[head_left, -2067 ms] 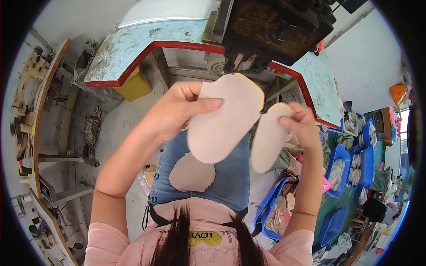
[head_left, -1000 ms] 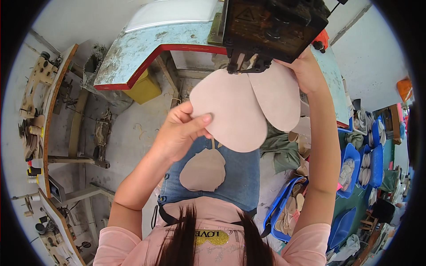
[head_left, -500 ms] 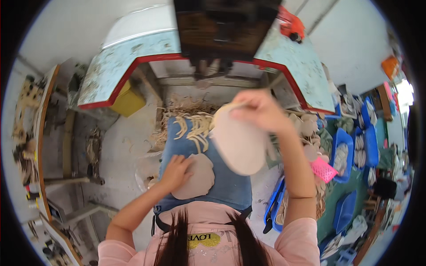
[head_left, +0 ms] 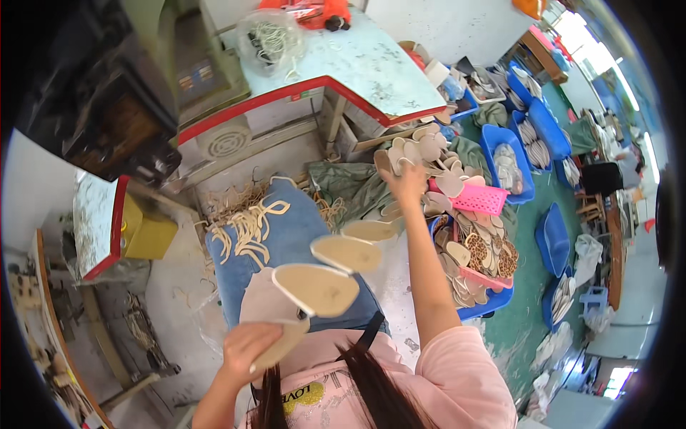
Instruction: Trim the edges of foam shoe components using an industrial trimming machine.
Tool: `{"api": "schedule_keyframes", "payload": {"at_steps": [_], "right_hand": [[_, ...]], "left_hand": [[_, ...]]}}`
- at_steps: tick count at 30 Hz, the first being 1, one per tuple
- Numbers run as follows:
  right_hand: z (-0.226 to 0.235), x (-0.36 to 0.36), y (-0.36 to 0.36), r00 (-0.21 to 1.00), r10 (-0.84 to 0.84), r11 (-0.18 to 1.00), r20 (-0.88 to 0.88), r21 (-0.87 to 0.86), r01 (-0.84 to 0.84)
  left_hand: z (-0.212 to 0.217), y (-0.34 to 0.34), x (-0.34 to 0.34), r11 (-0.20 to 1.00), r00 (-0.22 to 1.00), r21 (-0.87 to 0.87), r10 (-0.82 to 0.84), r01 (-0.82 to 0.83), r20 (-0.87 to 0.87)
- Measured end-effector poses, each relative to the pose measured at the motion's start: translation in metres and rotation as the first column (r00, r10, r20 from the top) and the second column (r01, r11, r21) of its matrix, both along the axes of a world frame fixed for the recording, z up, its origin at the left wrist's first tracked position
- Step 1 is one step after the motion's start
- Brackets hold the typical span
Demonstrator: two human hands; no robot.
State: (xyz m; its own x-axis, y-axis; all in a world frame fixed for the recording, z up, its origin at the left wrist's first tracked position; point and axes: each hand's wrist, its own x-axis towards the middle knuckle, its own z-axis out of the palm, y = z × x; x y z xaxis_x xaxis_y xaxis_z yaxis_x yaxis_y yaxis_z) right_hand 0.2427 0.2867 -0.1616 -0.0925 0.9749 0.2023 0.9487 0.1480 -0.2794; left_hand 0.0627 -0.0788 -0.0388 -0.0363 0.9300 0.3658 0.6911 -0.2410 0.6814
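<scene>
My left hand (head_left: 246, 348), low at the left, is closed on the end of a strip of sole-shaped pieces (head_left: 316, 289). These beige pieces with pale edges are joined in a row, hanging over my lap toward the right. My right hand (head_left: 407, 184) reaches out to a heap of similar sole pieces (head_left: 429, 146), its fingers apart at the near edge of the heap. Whether the fingertips touch a piece is unclear. On the blue denim cloth (head_left: 293, 214) over my lap lie a pale flat piece (head_left: 261, 300), partly covered by the strip, and cream curved offcuts (head_left: 250, 229).
A pink basket (head_left: 475, 196) sits by the heap. Below it a blue crate (head_left: 489, 304) holds leopard-print and beige pieces. More blue crates (head_left: 554, 236) stand at right. A dark machine (head_left: 118, 114) and a red-edged table (head_left: 364, 64) are ahead; offcuts litter the floor.
The view has turned right. My right hand moved from above my lap, where it held pale pieces, out to the heap. My left hand left the lap piece and now grips the strip.
</scene>
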Motion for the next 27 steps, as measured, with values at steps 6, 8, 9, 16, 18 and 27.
{"api": "schedule_keyframes", "payload": {"at_steps": [6,8,9,16,18,27], "right_hand": [[-0.219,0.147,0.035,0.445,-0.634,0.71,-0.632,-0.705,0.01],[-0.178,0.128,0.023,0.207,-0.61,0.789,-0.765,-0.612,0.062],[-0.158,0.137,0.035,0.064,-0.615,0.789,-0.786,-0.613,0.046],[0.245,0.137,0.005,0.693,0.397,0.771,-0.602,0.628,0.104],[0.327,0.134,-0.043,0.554,0.545,0.544,-0.629,0.768,0.337],[0.202,0.02,-0.076,0.949,0.315,0.949,-0.028,0.032,-0.314]], "left_hand": [[-0.003,-0.013,0.025,0.991,0.984,0.07,-0.12,0.112,0.131],[-0.004,-0.014,0.031,0.996,0.976,0.042,-0.084,0.078,0.199],[-0.005,-0.012,0.032,0.998,0.97,-0.034,-0.034,0.043,0.24],[-0.012,-0.013,0.035,0.979,0.967,-0.204,0.063,-0.011,0.249],[-0.011,-0.006,0.039,0.985,0.964,-0.171,0.009,0.038,0.266],[0.009,0.006,0.026,0.999,0.988,-0.03,-0.023,0.028,0.154]]}}
